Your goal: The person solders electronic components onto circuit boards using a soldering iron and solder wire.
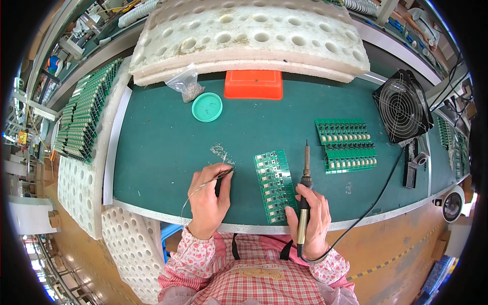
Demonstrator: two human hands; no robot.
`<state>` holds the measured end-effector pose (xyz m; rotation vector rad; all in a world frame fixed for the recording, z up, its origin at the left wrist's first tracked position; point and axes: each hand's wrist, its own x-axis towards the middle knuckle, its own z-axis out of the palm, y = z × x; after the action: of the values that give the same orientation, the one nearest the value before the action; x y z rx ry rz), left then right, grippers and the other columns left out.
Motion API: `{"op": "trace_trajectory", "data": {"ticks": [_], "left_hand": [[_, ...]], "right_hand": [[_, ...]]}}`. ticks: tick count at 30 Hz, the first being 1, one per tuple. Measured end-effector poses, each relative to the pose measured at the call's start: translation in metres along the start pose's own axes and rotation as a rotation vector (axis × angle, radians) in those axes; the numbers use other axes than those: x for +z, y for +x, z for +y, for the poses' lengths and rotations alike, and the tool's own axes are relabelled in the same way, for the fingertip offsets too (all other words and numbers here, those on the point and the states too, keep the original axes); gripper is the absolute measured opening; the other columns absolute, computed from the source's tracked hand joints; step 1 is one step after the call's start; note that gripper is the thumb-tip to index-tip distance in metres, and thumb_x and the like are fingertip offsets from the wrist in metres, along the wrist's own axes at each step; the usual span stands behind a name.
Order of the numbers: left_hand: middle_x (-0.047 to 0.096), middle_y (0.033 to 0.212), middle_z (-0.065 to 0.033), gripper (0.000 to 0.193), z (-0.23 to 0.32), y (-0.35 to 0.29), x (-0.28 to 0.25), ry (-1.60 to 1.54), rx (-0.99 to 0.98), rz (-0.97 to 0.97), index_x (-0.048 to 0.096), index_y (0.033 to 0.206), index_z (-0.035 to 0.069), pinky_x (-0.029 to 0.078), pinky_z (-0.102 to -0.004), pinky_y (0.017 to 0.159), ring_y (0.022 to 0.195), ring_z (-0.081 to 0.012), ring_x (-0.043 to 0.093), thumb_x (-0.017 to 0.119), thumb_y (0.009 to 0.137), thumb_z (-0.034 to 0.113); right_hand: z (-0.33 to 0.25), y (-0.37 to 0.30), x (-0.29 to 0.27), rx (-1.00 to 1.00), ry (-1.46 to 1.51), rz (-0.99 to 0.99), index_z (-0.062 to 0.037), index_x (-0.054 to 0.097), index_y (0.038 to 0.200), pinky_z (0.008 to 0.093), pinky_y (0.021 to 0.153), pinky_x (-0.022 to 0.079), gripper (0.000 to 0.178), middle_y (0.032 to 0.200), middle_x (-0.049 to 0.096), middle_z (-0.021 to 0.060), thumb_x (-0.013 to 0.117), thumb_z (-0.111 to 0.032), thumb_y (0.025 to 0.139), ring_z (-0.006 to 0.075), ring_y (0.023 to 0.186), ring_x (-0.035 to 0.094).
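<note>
My left hand (209,198) is closed, its fingertips pinching a thin solder wire (186,206) that trails down past the wrist. A slim dark tool, perhaps tweezers (222,175), also shows between those fingers. Just beyond the fingertips lies a scatter of tiny pale parts (218,150). My right hand (316,218) is wrapped round a soldering iron (304,203), held upright with its tip pointing away from me. Between my hands a green circuit board panel (274,187) with rows of white components lies on the green mat; the right thumb is at its near right edge.
More circuit board panels (346,146) lie at right, near a black fan (404,108) and a black iron stand (413,165). Behind are an orange-red bin (253,85), a turquoise lid (207,107), a plastic bag (188,86) and white foam blocks (244,48). Stacked boards (86,114) stand left.
</note>
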<state>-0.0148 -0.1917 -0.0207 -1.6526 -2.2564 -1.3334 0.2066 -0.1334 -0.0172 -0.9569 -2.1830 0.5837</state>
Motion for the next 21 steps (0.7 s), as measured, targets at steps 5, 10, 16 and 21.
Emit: {"op": "trace_trajectory", "data": {"ticks": [5,10,16,21], "left_hand": [[0.071,0.098,-0.0086,0.022,0.0005,0.0004,0.0000,-0.007,0.010,-0.006,0.067,0.099,0.003,0.049,-0.0348,0.072,0.080,-0.0267,0.065,0.073,0.080,-0.007],[0.071,0.098,-0.0087,0.023,-0.0002,-0.0001,0.0003,-0.012,0.004,-0.012,0.067,0.099,0.003,0.049,-0.0347,0.072,0.080,-0.0269,0.065,0.073,0.081,-0.008],[0.071,0.098,-0.0090,0.022,-0.0005,0.0003,0.0012,-0.021,0.008,-0.007,0.067,0.099,0.003,0.049,-0.0345,0.073,0.080,-0.0270,0.066,0.073,0.080,-0.008],[0.071,0.096,-0.0103,0.019,0.0011,0.0013,0.0003,0.001,0.023,-0.014,0.067,0.098,0.001,0.053,-0.0321,0.074,0.081,-0.0247,0.067,0.069,0.083,-0.010]], "right_hand": [[0.0000,0.0007,-0.0002,0.000,-0.001,0.000,0.0007,0.056,0.131,0.0402,0.076,0.048,0.057,0.110,0.063,0.0176,0.079,-0.011,0.081,0.0306,0.089,0.061],[-0.0021,0.0023,-0.0017,0.000,-0.001,-0.012,0.0010,0.056,0.131,0.0403,0.076,0.048,0.057,0.110,0.063,0.0175,0.080,-0.010,0.080,0.0308,0.090,0.061],[-0.0013,0.0013,-0.0018,0.014,0.000,-0.016,0.0004,0.056,0.131,0.0405,0.077,0.048,0.057,0.110,0.063,0.0174,0.079,-0.010,0.080,0.0313,0.091,0.062],[-0.0017,0.0015,-0.0016,0.005,0.003,-0.005,0.0000,0.056,0.131,0.0405,0.078,0.048,0.056,0.110,0.063,0.0173,0.079,-0.010,0.081,0.0315,0.091,0.062]]}}
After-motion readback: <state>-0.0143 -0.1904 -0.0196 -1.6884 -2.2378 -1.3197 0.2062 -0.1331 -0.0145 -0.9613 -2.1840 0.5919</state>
